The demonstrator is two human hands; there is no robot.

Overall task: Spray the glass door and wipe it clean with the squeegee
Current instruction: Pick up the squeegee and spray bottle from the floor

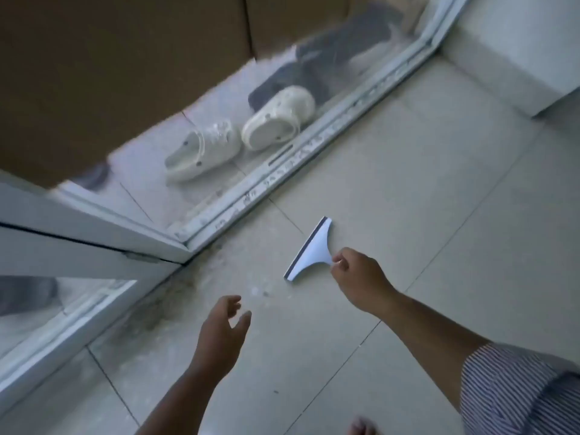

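White plastic squeegee with a dark rubber blade (310, 251): lying on floor tiles near the door. Right hand (361, 279) is pinching its handle; left hand (222, 328) is hanging spread, empty. Hazy glass door (216, 100) is apparently still awaiting wiping.

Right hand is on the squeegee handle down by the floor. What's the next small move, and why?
Probably lift the squeegee toward the glass door: the right hand pinches its handle, it sits low by the floor tiles, and the left hand is open and empty. No spray bottle is in view.
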